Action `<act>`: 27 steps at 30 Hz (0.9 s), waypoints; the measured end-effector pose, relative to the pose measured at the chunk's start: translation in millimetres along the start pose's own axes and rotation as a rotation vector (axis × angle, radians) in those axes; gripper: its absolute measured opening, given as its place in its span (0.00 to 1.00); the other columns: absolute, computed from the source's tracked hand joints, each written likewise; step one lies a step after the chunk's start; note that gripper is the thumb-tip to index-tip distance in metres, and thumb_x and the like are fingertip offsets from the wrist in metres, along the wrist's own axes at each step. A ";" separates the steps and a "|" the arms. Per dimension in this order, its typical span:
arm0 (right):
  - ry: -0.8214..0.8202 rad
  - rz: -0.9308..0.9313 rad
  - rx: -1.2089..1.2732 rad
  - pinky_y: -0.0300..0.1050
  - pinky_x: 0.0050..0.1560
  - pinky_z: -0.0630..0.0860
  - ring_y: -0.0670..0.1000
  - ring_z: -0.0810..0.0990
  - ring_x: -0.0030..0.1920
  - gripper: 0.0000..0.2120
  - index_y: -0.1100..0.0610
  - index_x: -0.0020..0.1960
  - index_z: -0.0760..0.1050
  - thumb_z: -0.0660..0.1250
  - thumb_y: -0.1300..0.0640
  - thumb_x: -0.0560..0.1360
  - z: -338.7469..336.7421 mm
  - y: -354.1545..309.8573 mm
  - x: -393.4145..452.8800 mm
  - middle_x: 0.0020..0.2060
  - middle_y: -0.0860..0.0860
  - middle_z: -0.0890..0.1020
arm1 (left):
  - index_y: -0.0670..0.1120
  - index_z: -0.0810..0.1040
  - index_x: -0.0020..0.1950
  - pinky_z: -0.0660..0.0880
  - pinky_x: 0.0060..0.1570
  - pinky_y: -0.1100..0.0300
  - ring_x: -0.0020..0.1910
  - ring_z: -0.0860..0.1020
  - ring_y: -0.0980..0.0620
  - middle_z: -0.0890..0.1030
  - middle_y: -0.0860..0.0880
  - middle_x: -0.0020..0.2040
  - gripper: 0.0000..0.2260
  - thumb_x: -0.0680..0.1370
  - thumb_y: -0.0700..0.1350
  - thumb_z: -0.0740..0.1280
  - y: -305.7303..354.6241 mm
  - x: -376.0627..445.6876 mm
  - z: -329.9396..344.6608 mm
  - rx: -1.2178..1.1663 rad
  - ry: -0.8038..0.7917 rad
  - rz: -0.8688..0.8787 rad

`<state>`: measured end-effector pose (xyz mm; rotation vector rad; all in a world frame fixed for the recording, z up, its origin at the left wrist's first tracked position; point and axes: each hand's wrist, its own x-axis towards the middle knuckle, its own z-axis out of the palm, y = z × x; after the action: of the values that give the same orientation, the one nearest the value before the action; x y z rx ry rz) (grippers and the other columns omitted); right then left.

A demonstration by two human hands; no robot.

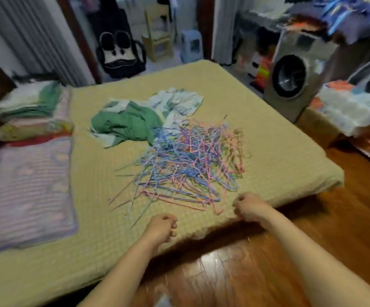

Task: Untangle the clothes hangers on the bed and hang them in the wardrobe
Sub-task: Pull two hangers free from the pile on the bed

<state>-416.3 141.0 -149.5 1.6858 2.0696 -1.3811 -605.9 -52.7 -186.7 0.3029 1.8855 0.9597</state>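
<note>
A tangled pile of thin wire hangers point(188, 165) in pink, blue and purple lies on the yellow-green bed cover point(268, 151), close to the bed's near corner. My left hand point(161, 227) rests on the cover just in front of the pile's loose ends, its fingers curled and holding nothing. My right hand point(249, 207) is at the bed's edge beside the pile's nearest pink hanger, also curled like a fist. Neither hand touches a hanger. Blurred clothes point(356, 21) hang at the upper right.
A green and pale cloth heap point(133, 122) lies behind the hangers. Folded bedding point(31, 107) and a striped purple blanket point(24, 187) occupy the bed's left side. A washing machine point(294, 76) and cluttered boxes point(348, 107) stand to the right. Wooden floor point(268, 262) is under my arms.
</note>
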 end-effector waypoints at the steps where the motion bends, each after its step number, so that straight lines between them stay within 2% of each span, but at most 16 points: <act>1: -0.057 -0.006 0.008 0.40 0.28 0.70 0.52 0.77 0.28 0.09 0.57 0.39 0.75 0.62 0.60 0.77 24.9 -25.3 4.8 0.31 0.54 0.79 | 0.46 0.74 0.45 0.62 0.29 0.65 0.26 0.72 0.53 0.74 0.49 0.35 0.09 0.81 0.37 0.58 -13.4 5.4 -25.9 -0.025 0.019 -0.015; 4: -0.209 -0.038 -0.009 0.39 0.30 0.68 0.51 0.78 0.32 0.06 0.57 0.45 0.74 0.61 0.58 0.80 85.6 -84.1 15.0 0.37 0.54 0.79 | 0.45 0.75 0.46 0.61 0.28 0.65 0.26 0.71 0.54 0.74 0.48 0.36 0.08 0.81 0.38 0.58 -40.9 16.8 -86.6 -0.087 0.071 -0.065; 8: -0.316 -0.029 -0.032 0.39 0.33 0.71 0.53 0.79 0.36 0.08 0.59 0.52 0.76 0.60 0.58 0.80 138.9 -120.8 37.0 0.40 0.54 0.81 | 0.43 0.77 0.49 0.68 0.31 0.62 0.32 0.74 0.52 0.76 0.47 0.40 0.09 0.82 0.39 0.57 -79.2 35.1 -134.8 -0.096 0.124 -0.172; 11: -0.342 0.054 -0.042 0.41 0.34 0.71 0.54 0.79 0.35 0.07 0.60 0.51 0.76 0.60 0.59 0.80 156.8 -121.4 65.4 0.40 0.56 0.81 | 0.43 0.78 0.52 0.71 0.35 0.61 0.35 0.76 0.52 0.79 0.48 0.42 0.11 0.82 0.42 0.57 -106.1 45.6 -142.4 -0.034 0.110 -0.240; 15: -0.322 0.175 -0.005 0.43 0.33 0.71 0.55 0.79 0.34 0.09 0.63 0.54 0.75 0.60 0.59 0.81 174.5 -115.7 115.6 0.42 0.58 0.80 | 0.48 0.79 0.50 0.75 0.40 0.57 0.38 0.76 0.51 0.79 0.49 0.41 0.11 0.82 0.47 0.58 -144.3 69.3 -149.6 0.031 0.116 -0.331; 17: -0.313 0.212 0.045 0.43 0.33 0.70 0.55 0.78 0.33 0.09 0.64 0.54 0.75 0.60 0.59 0.81 182.2 -113.5 137.2 0.41 0.59 0.80 | 0.49 0.79 0.44 0.77 0.48 0.50 0.40 0.76 0.51 0.78 0.50 0.41 0.10 0.80 0.48 0.59 -162.3 84.0 -151.6 0.128 0.124 -0.359; 18: -0.321 0.227 0.057 0.43 0.33 0.70 0.55 0.78 0.33 0.09 0.64 0.54 0.75 0.60 0.60 0.81 188.3 -109.1 155.5 0.41 0.59 0.79 | 0.49 0.78 0.43 0.77 0.51 0.50 0.42 0.75 0.52 0.77 0.51 0.42 0.09 0.80 0.47 0.60 -168.2 97.1 -147.2 0.169 0.138 -0.373; 20: -0.353 0.250 0.064 0.43 0.32 0.72 0.55 0.78 0.34 0.08 0.64 0.52 0.76 0.60 0.61 0.81 199.7 -98.4 186.5 0.40 0.59 0.79 | 0.51 0.77 0.48 0.71 0.53 0.58 0.50 0.77 0.51 0.78 0.51 0.50 0.05 0.81 0.46 0.62 -171.1 121.1 -139.9 0.316 0.151 -0.402; 22: -0.381 0.270 0.057 0.43 0.33 0.75 0.55 0.79 0.36 0.08 0.64 0.52 0.77 0.60 0.62 0.81 209.3 -90.8 210.3 0.42 0.60 0.81 | 0.52 0.74 0.53 0.68 0.54 0.61 0.58 0.77 0.49 0.79 0.49 0.58 0.03 0.80 0.44 0.63 -159.7 146.6 -138.3 0.453 0.150 -0.368; 25: -0.404 0.254 0.017 0.50 0.38 0.77 0.58 0.80 0.38 0.08 0.63 0.49 0.79 0.62 0.62 0.79 228.4 -74.3 259.3 0.45 0.64 0.83 | 0.43 0.77 0.59 0.71 0.54 0.56 0.57 0.78 0.43 0.80 0.43 0.58 0.10 0.80 0.43 0.61 -169.9 226.2 -155.3 0.592 0.212 -0.300; 27: -0.404 0.248 -0.008 0.56 0.44 0.80 0.59 0.81 0.40 0.09 0.62 0.47 0.80 0.62 0.59 0.79 235.9 -66.2 282.7 0.43 0.62 0.84 | 0.41 0.76 0.61 0.74 0.53 0.50 0.56 0.77 0.38 0.78 0.40 0.56 0.16 0.76 0.45 0.60 -177.8 280.0 -173.8 0.691 0.311 -0.228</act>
<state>-673.3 177.3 -418.9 1.4516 1.5889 -1.4788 -860.6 -95.1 -457.9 0.3433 2.4411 0.1784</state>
